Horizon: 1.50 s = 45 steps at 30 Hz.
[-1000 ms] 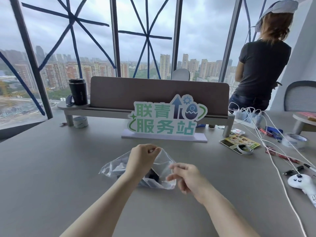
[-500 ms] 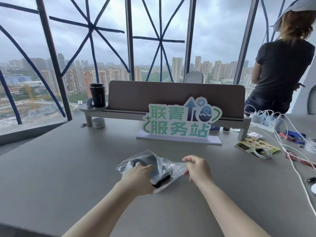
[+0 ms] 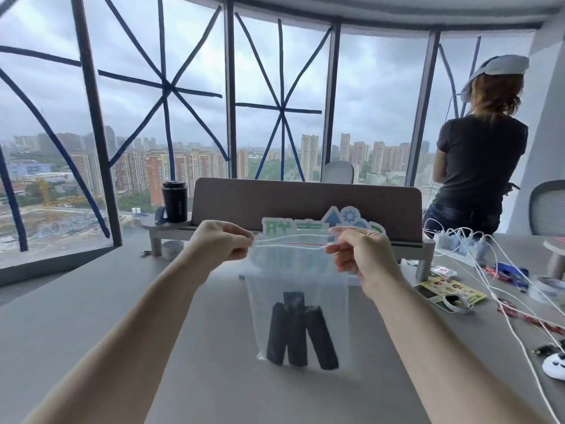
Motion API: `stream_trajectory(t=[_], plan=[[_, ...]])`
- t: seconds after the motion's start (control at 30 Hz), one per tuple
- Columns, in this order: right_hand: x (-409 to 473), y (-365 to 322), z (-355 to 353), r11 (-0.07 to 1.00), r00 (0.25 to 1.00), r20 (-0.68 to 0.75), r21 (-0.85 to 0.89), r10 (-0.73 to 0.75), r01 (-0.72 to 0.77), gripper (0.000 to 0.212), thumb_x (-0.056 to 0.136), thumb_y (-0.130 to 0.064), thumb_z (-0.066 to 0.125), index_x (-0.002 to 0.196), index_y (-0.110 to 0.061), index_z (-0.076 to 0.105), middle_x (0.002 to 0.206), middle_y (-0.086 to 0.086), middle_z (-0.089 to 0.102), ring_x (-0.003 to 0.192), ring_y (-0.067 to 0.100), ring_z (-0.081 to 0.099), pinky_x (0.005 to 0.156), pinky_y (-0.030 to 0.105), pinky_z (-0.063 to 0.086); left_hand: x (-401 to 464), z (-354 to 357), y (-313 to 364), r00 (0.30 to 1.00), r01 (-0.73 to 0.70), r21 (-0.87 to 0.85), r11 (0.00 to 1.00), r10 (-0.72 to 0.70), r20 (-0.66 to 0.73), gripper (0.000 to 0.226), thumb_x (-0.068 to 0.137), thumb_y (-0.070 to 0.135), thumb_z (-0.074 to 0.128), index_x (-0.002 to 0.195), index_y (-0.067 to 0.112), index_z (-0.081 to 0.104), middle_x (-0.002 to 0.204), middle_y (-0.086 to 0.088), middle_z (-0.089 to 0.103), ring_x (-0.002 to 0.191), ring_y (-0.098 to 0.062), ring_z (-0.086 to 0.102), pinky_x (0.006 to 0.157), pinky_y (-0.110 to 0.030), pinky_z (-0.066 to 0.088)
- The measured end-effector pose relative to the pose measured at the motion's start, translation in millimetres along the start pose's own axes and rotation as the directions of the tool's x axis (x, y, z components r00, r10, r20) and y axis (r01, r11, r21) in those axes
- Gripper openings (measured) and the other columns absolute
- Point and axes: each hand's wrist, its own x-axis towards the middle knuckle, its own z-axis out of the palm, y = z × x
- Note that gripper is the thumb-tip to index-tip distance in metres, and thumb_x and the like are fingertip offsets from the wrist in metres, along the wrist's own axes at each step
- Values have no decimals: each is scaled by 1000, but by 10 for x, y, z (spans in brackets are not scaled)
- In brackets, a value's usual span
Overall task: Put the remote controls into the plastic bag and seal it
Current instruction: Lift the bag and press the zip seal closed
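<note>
Both hands hold the clear plastic bag up above the grey surface — the left hand has a pinching grip on its top left corner, the right hand on the top right. Three black remote controls stand at the bag's bottom. Behind it, a green-lettered sign is mostly covered, its writing unreadable. The near surface lies bare.

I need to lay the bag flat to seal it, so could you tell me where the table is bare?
Bare: the table left of the bag, out to the window. Crowded: right, with cables, a card and a white controller.
</note>
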Motion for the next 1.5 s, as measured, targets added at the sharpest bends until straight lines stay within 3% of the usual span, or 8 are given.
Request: stream_trajectory(t=[0.13, 0.33, 0.5, 0.57, 0.67, 0.83, 1.03, 1.5], plan=[[-20, -54, -49, 999, 999, 15, 33, 32, -33, 25, 86, 3, 50, 97, 4, 72, 63, 15, 72, 37, 14, 60, 36, 21, 50, -35, 83, -100, 995, -28, 39, 999, 24, 100, 10, 70, 5, 76, 80, 7, 77, 82, -12, 74, 74, -16, 67, 78, -26, 57], [-108, -28, -195, 998, 998, -25, 28, 50, -49, 22, 87, 2, 51, 92, 2, 73, 58, 12, 72, 38, 15, 62, 37, 23, 52, -123, 258, -366, 991, -118, 239, 964, 98, 93, 3, 75, 11, 72, 73, 8, 74, 64, -4, 65, 52, -12, 53, 54, -23, 49], [-125, -53, -377, 980, 980, -164, -183, -109, 78, 21, 84, -3, 54, 89, -2, 75, 50, 4, 63, 34, 15, 49, 36, 22, 42, -174, 343, -299, 999, -36, 17, 999, 35, 35, 11, 74, 23, 76, 80, 14, 74, 71, 1, 69, 59, -9, 57, 49, -19, 45], [-166, -74, -417, 841, 900, -207, -482, -383, 247, 18, 86, -12, 59, 93, -13, 75, 54, -3, 59, 45, 16, 51, 46, 27, 42, -212, 437, -231, 998, -38, -63, 997, 41, 44, 12, 74, 24, 75, 82, 14, 74, 72, 5, 71, 58, -7, 55, 49, -19, 45], [-315, -150, -268, 518, 763, 114, -670, -637, 532, 17, 85, -26, 68, 102, -26, 72, 76, -7, 65, 74, 16, 59, 68, 33, 48, -251, 613, -126, 994, -75, -76, 994, 81, 77, 6, 75, 18, 74, 78, 13, 74, 64, 8, 69, 53, -5, 53, 45, -16, 44], [-191, -182, -10, 368, 826, 433, -747, -362, 553, 31, 82, -42, 72, 109, -27, 73, 115, -9, 68, 113, 13, 52, 100, 38, 40, -257, 750, 16, 980, -170, 2, 985, 169, 107, 13, 72, 11, 76, 65, 20, 72, 45, 13, 58, 44, -2, 45, 41, -15, 35], [-61, -475, 46, 451, 844, 522, -728, -123, 516, 10, 81, -29, 77, 80, -19, 78, 66, -14, 64, 65, -2, 56, 61, 8, 42, -200, 729, 101, 961, -266, 104, 958, 255, 110, 7, 70, 10, 77, 77, 8, 77, 41, 15, 57, 40, 1, 44, 41, -9, 35], [-38, -561, 66, 600, 834, 542, -636, -100, 485, 19, 79, -12, 78, 64, -21, 71, 41, -17, 59, 43, -6, 51, 49, 6, 42, -180, 677, 272, 947, -299, 132, 945, 277, 164, 3, 71, 10, 77, 73, 7, 76, 56, -3, 56, 42, -4, 39, 39, -13, 36]])
